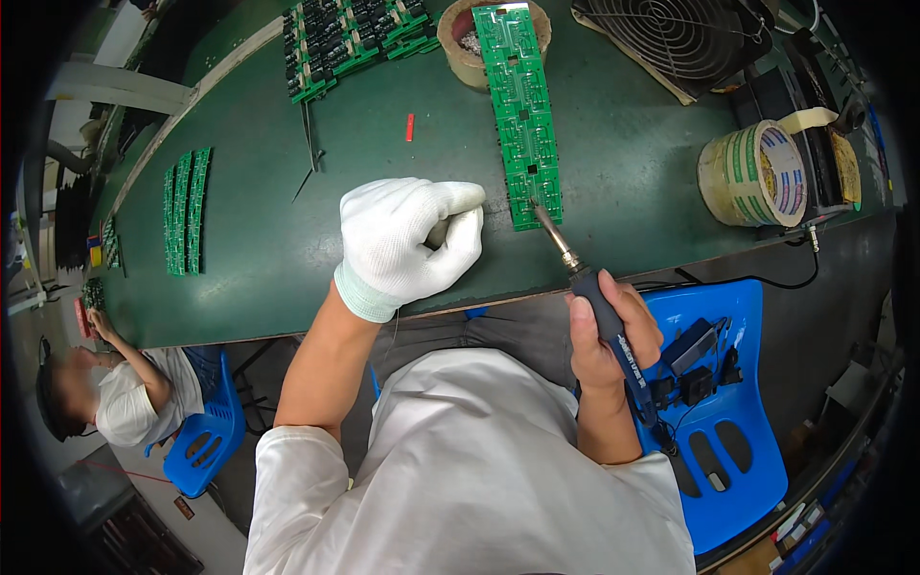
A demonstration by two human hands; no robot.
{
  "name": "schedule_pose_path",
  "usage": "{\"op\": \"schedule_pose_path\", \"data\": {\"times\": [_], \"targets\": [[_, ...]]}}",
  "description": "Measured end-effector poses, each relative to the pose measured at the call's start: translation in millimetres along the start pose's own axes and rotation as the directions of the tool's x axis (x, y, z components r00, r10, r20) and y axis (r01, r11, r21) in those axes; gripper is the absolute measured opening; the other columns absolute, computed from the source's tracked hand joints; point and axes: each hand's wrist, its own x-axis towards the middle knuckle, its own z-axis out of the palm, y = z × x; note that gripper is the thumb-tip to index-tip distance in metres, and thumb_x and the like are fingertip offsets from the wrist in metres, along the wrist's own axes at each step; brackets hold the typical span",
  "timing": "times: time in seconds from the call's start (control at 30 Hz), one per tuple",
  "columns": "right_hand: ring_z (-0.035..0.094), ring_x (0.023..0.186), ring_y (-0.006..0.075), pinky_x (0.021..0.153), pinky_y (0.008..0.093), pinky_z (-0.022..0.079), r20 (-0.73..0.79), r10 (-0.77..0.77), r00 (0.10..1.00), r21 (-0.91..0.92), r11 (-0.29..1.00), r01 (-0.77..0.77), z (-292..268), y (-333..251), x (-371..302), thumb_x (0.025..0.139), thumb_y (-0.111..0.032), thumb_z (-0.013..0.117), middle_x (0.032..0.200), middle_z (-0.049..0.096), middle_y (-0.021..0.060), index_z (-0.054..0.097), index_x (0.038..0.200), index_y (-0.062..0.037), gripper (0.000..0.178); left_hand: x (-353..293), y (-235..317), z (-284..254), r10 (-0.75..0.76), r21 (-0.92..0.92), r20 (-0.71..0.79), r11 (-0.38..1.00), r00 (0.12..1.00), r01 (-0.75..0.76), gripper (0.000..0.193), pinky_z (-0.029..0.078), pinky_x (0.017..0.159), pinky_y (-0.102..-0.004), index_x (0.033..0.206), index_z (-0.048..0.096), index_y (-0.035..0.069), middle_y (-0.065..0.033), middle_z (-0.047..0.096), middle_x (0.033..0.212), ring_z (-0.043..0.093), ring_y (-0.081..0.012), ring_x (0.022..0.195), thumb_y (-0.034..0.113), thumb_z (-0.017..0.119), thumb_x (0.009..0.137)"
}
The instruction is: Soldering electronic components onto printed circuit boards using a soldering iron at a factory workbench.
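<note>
My right hand (615, 331), bare, grips a soldering iron (599, 305) by its dark blue handle. The iron's metal tip meets the near end of a long green circuit board (522, 125), which runs away from me with its far end over a roll of tape (462, 53). Just left of the board, my left hand (407, 240) wears a white knitted glove and is closed, thumb and forefinger pinched together. Whatever that pinch may hold is too small or hidden to make out. A thin thread or wire hangs below the glove's cuff.
Dark-component boards (350, 43) lie at the back, near tweezers (311, 144) and a red strip (410, 127). Narrow green boards (187, 211) lie left. A fan (661, 34) and tape rolls (752, 177) stand right. A blue chair (719, 412) holds black adapters. Another person (144, 393) sits far left.
</note>
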Motion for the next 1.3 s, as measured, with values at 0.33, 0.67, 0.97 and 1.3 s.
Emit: {"op": "schedule_pose_path", "data": {"times": [0.33, 0.67, 0.97, 1.3], "targets": [[0.061, 0.059, 0.0201, 0.057, 0.027, 0.051, 0.034, -0.054, 0.998, -0.058, 0.997, 0.056, 0.2, -6.0, 2.9, 0.074, -0.002, 0.074, 0.073, 0.07, 0.0138, 0.067, 0.102, 0.0052, 0.03, 0.1, 0.7, 0.8, -0.008, 0.007, 0.016, 1.0, 1.0, 0.008, 0.02, 0.035, 0.045, -0.0257, 0.077, 0.069, 0.011, 0.0049, 0.047, 0.049, 0.04, -0.0132, 0.041, -0.002, 0.069, 0.062], [0.061, 0.059, 0.0203, 0.057, 0.0274, 0.051, 0.047, -0.084, 0.995, -0.102, 0.991, 0.088, 0.9, -8.0, 1.7, 0.075, -0.002, 0.074, 0.075, 0.07, 0.0151, 0.066, 0.104, 0.005, 0.031, -1.2, 0.5, 0.9, -0.029, -0.005, 0.014, 1.0, 0.999, 0.029, 0.019, 0.035, 0.045, -0.0251, 0.077, 0.069, 0.01, 0.0049, 0.048, 0.05, 0.04, -0.0128, 0.041, -0.003, 0.069, 0.063], [0.061, 0.059, 0.0216, 0.057, 0.0281, 0.051, 0.048, -0.09, 0.995, -0.123, 0.988, 0.095, 1.6, -11.7, 2.1, 0.074, -0.002, 0.075, 0.078, 0.07, 0.0167, 0.066, 0.104, 0.0059, 0.032, -0.5, -0.1, -0.6, -0.044, -0.012, 0.021, 0.999, 0.999, 0.044, 0.019, 0.035, 0.045, -0.0241, 0.078, 0.07, 0.009, 0.0044, 0.051, 0.051, 0.039, -0.0116, 0.041, -0.004, 0.069, 0.064], [0.061, 0.06, 0.0222, 0.057, 0.0284, 0.052, 0.041, -0.103, 0.994, -0.122, 0.987, 0.107, 1.0, -11.2, 1.0, 0.073, -0.002, 0.076, 0.077, 0.069, 0.0165, 0.067, 0.102, 0.0052, 0.032, -2.2, -0.8, 0.3, -0.06, -0.037, 0.061, 0.997, 0.996, 0.062, 0.019, 0.033, 0.044, -0.023, 0.08, 0.071, 0.006, 0.0023, 0.055, 0.053, 0.038, -0.0103, 0.042, -0.005, 0.069, 0.065]]}}
